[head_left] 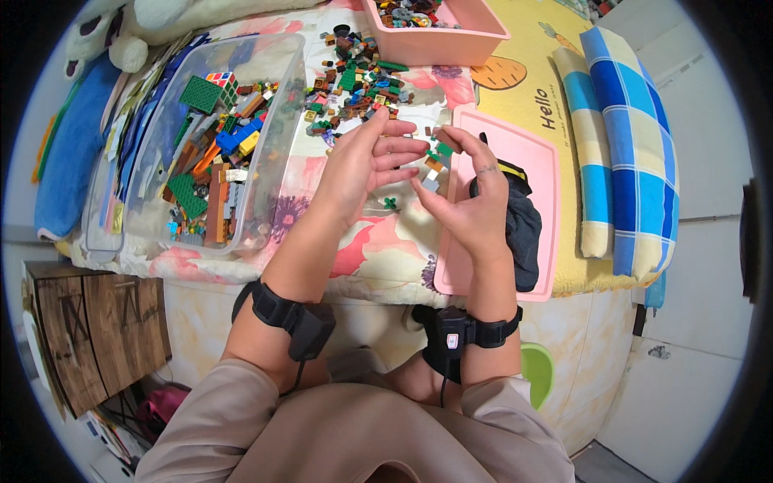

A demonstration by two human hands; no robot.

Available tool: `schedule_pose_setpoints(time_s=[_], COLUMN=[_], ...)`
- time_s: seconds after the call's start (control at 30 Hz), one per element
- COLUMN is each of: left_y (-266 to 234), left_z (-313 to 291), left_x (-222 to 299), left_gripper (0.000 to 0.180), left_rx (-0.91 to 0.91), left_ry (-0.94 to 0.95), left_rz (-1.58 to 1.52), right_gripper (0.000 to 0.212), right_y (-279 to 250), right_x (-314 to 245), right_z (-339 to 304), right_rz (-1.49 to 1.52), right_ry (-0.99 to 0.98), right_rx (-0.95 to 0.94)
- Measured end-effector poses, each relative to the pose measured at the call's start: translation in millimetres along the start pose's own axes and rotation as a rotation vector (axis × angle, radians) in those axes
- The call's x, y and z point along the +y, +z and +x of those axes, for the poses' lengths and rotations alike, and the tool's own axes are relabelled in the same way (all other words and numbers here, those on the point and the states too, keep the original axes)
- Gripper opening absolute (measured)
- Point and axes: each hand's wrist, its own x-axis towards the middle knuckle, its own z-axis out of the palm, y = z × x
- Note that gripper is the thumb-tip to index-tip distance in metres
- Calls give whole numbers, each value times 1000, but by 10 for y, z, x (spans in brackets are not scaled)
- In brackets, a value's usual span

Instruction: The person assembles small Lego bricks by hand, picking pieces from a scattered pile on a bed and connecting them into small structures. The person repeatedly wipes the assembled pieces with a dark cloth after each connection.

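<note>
Near the bed's front edge, our right hand (471, 201) pinches a small brick assembly (436, 163) between thumb and fingers, above the pink lid (538, 173). Our left hand (366, 161) touches it with fingers half-curled. Beyond lie loose bricks (354, 84) and the clear bin (211, 133).

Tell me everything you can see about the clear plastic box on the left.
The clear plastic box is a see-through, rectangular tub with rounded corners and no lid on it. It rests on the flowered cloth, left of the left hand, which does not touch it. Inside lie many toy bricks: green plates, brown, orange, blue and yellow pieces.
</note>
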Motion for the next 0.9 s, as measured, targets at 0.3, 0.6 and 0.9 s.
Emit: schedule_pose_setpoints(time_s=[0.3, 0.6, 0.9], left_y=[-380, -326, -245], left_z=[-41, -2, 101], left_x=[354, -71, -114], left_gripper=[49, 40, 20], left_rx=[300, 51, 18], left_ry=[423, 599, 430], left_rz=[529, 1492, 1353], right_gripper=[66, 66, 76], right_y=[-196, -166, -94], right_x=[98, 139, 89], right_z=[14, -6, -24], right_rz=[22, 7, 75], right_ry=[125, 135, 39], right_rx=[204, 168, 35])
